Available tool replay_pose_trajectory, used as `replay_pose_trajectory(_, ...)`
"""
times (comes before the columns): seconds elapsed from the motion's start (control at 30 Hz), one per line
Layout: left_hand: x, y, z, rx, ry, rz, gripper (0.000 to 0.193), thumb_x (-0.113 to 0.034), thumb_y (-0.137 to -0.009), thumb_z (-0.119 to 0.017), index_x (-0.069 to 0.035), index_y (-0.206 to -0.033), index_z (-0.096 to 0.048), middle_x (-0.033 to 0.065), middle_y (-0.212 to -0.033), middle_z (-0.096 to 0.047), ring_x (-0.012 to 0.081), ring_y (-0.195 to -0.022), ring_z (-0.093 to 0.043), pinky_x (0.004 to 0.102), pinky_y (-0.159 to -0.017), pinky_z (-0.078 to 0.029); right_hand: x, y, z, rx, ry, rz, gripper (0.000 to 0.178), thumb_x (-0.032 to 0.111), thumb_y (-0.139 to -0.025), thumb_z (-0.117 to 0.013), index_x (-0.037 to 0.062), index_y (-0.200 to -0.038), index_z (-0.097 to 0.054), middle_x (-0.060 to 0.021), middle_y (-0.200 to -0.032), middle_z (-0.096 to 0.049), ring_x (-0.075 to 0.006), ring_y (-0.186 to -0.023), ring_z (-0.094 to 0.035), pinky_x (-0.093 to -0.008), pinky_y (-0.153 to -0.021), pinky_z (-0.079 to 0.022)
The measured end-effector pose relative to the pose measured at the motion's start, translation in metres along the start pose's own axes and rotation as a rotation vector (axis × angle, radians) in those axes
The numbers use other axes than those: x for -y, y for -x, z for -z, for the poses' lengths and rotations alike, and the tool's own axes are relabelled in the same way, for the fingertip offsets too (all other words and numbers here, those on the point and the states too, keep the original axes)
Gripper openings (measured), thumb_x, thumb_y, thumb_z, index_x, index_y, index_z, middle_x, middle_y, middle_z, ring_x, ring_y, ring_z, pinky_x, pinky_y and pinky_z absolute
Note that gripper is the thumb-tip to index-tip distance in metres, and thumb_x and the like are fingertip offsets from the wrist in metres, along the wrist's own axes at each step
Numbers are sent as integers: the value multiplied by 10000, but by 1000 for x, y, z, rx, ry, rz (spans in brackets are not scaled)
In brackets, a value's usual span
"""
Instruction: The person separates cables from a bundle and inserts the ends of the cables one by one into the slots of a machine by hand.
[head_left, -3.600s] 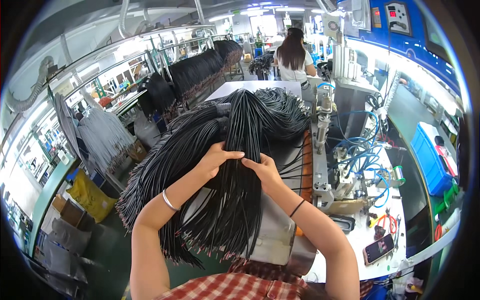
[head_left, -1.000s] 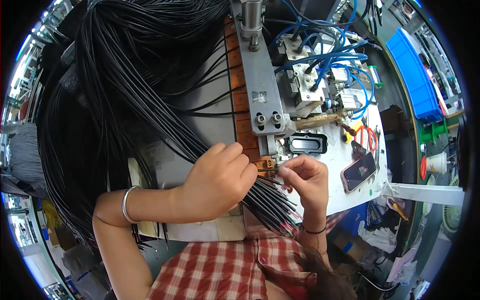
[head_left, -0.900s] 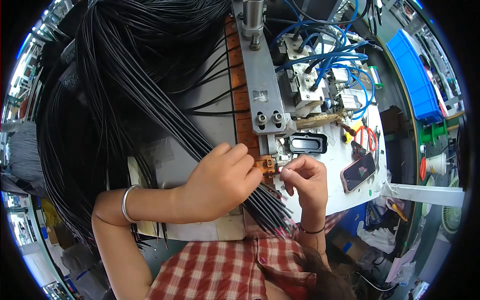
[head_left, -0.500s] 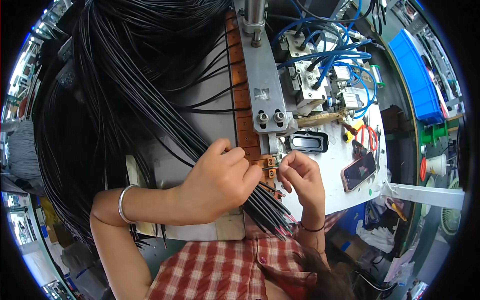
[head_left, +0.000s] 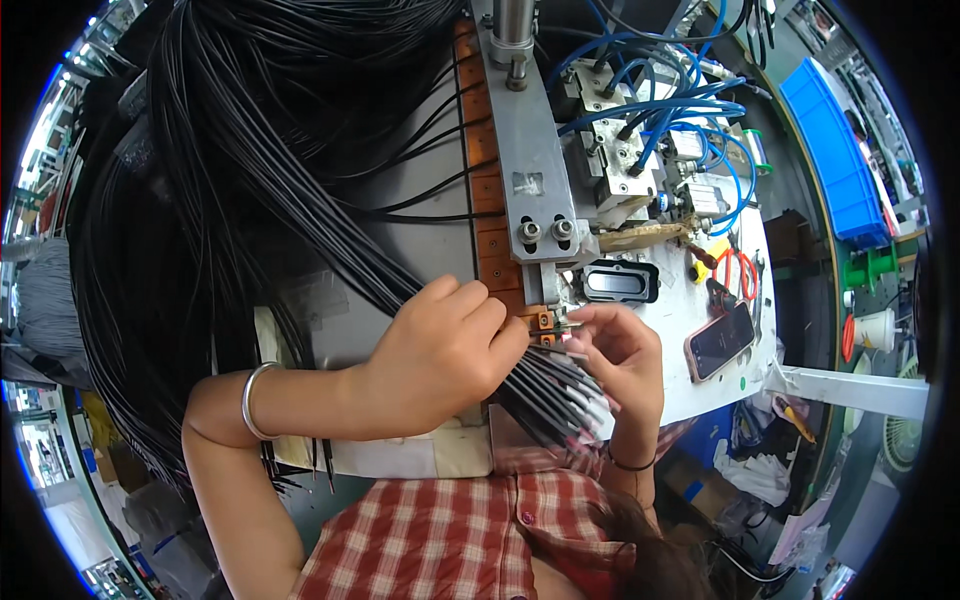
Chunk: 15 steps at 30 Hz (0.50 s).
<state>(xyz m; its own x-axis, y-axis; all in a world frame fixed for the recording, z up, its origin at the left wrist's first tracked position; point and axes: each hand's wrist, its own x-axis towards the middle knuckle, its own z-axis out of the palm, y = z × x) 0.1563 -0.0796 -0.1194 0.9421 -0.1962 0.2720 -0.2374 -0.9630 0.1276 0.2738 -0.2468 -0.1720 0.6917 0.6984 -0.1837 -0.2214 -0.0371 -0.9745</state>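
Observation:
My left hand [head_left: 455, 345] is closed round a thick bundle of black cables [head_left: 345, 250], whose loose cut ends [head_left: 560, 395] fan out below it, blurred at the tips. From that fist one thin black cable crosses a small orange slotted block [head_left: 543, 319]. My right hand [head_left: 625, 362] is curled at the block's right side, thumb and fingertips pinched at the end of this cable. The very tip is too small to make out.
A steel press bar [head_left: 530, 150] lies along an orange strip [head_left: 487, 200] where several cables are seated. Blue air hoses [head_left: 660, 110] run over metal valves. To the right are a black oval-slotted part [head_left: 620, 283], red-handled scissors [head_left: 748, 272], a phone [head_left: 720, 340] and a blue bin [head_left: 835, 150].
My right hand has shifted slightly right at the block. The cable ends have swung up and right toward it, now blurred. My left hand keeps its grip almost in place.

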Motion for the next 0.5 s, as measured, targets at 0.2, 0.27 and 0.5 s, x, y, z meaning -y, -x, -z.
replay_pose_trajectory(0.2,0,1,3,-24,67,-37,221,-100,-604,-554,9,-795,-559,61,-651,-441,201,-648,-451,298,-561,-360,-2,2,-2,-13,-84,99,53,-30,-781,-630,-40,-831,-618,-27,-683,-584,-31,-552,-503,-156,-463,-378)
replay_pose_trajectory(0.27,-1,1,1,-26,56,-30,209,-100,-602,-553,4,-782,-553,61,-653,-440,201,-651,-449,300,-561,-360,-2,3,-3,-31,-98,42,35,-34,-777,-629,-44,-809,-616,-49,-699,-595,-40,-538,-502,-162,-452,-385)
replay_pose_trajectory(0.5,-2,-1,1,-40,77,18,143,-97,-595,-552,-25,-711,-511,60,-663,-433,205,-671,-442,303,-570,-359,4,0,5,271,-384,-105,38,-40,-751,-631,-39,-774,-601,-83,-694,-609,-49,-495,-493,-163,-413,-365)
